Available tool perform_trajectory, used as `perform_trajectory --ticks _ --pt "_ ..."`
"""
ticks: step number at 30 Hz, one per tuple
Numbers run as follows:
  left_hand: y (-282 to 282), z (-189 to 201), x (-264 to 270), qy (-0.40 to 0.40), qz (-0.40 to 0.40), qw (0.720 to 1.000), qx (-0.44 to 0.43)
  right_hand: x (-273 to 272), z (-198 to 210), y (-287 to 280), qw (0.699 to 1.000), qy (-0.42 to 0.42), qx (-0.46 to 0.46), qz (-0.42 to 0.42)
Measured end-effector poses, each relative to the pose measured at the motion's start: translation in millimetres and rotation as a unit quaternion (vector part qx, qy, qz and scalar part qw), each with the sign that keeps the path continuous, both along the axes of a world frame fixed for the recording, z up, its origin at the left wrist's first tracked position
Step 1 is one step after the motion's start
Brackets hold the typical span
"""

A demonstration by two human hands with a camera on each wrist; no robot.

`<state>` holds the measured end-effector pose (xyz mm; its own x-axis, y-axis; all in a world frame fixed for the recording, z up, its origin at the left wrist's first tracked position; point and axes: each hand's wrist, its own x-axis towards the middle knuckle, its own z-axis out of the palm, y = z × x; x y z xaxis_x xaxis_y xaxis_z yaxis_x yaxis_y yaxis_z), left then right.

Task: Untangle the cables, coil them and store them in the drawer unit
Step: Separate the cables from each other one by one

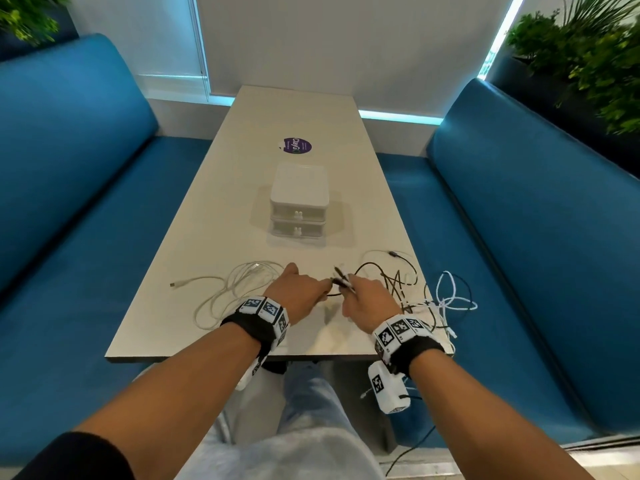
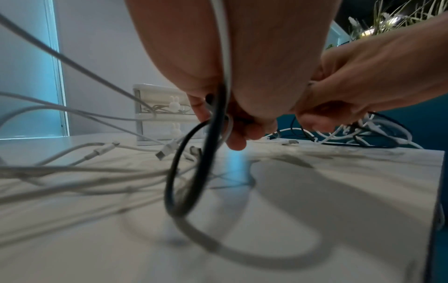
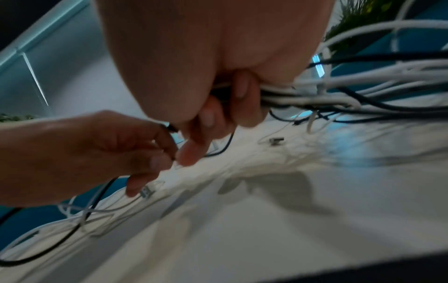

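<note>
Both hands meet over the near middle of the table. My left hand (image 1: 298,292) pinches a black cable (image 2: 194,172) that hangs below it in a loop. My right hand (image 1: 363,299) grips a bundle of black and white cables (image 3: 315,99) that trails off to the right into a tangle (image 1: 408,292). A loose white cable (image 1: 235,285) lies on the table to the left. The white two-drawer unit (image 1: 299,206) stands beyond the hands with both drawers closed; a cable shows through its upper drawer front in the left wrist view.
The tangle spills over the table's right edge (image 1: 446,327) toward the blue bench (image 1: 519,237). Another blue bench (image 1: 69,202) runs along the left. A purple sticker (image 1: 295,146) sits on the far tabletop. Plants (image 1: 595,57) stand behind the right bench.
</note>
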<state>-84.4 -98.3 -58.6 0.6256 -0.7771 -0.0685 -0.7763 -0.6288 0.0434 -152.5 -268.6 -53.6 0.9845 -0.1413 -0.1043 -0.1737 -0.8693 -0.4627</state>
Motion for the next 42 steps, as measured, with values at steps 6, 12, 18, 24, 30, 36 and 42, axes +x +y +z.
perform_trajectory --ticks 6,12,18,24,30,36,42 --pt "6.3 3.2 -2.1 -0.013 -0.005 1.0 -0.006 2.1 -2.7 -3.3 0.997 0.065 0.043 0.001" --pt "27.7 5.7 7.5 -0.026 0.037 0.996 0.075 1.5 -2.7 -38.0 0.991 0.046 -0.105 -0.065" --pt "14.5 4.7 3.6 -0.06 0.033 0.993 0.091 0.5 0.8 -22.4 0.991 0.015 -0.103 -0.089" --pt "-3.3 8.7 -6.8 -0.075 0.054 0.994 0.064 8.3 -4.3 18.5 0.999 0.017 0.039 -0.015" --pt "14.9 5.3 -1.2 -0.054 0.059 0.989 0.126 12.1 -5.8 7.0 0.999 0.045 0.002 -0.015" --pt "28.6 11.3 3.3 -0.069 0.06 0.98 0.179 8.7 -6.5 -29.7 0.99 0.051 -0.09 -0.099" --pt "19.5 6.5 1.7 -0.076 0.031 0.99 0.119 3.3 1.8 -22.1 0.987 0.045 -0.101 -0.115"
